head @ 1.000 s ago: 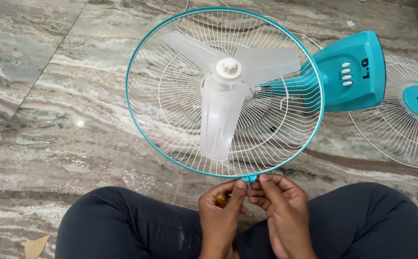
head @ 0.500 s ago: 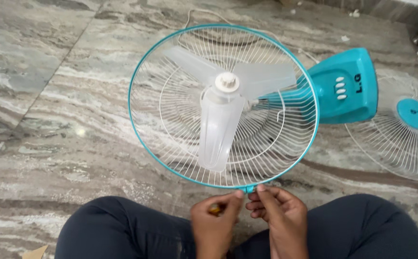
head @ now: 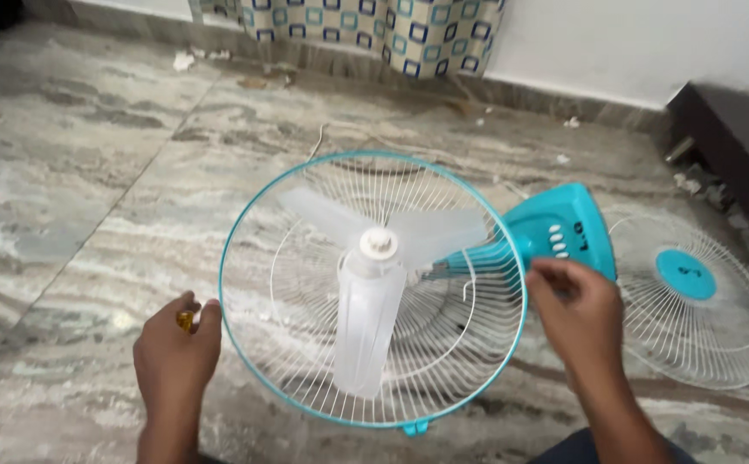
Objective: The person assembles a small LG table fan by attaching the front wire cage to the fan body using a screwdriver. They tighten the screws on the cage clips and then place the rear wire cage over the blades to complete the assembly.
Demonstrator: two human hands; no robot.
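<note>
Marble floor [head: 65, 198], grey and cream with streaked veins and dulled by dust, fills the left of the view. On it, the left hand [head: 175, 352] is clenched around a small yellowish object [head: 184, 320], too little of which shows to identify it, with the fingers touching the left rim of the fan guard [head: 245, 258], a round basket of thin white wires bound by a teal ring. Inside it sit three frosted translucent plastic blades [head: 366, 335] around a white hub cap [head: 378, 244]. A small teal clip [head: 415, 427] sits on the ring's near edge. The right hand [head: 576, 314] grips the ring's right side, fingers curled over it. Behind it lies the teal plastic fan base [head: 563, 228] with white buttons, then a loose front grille [head: 692, 301] of white wire with a teal centre disc, flat on the floor. Beyond are a white wall [head: 598, 43], a checked curtain [head: 366, 26] and dark furniture [head: 735, 146].
</note>
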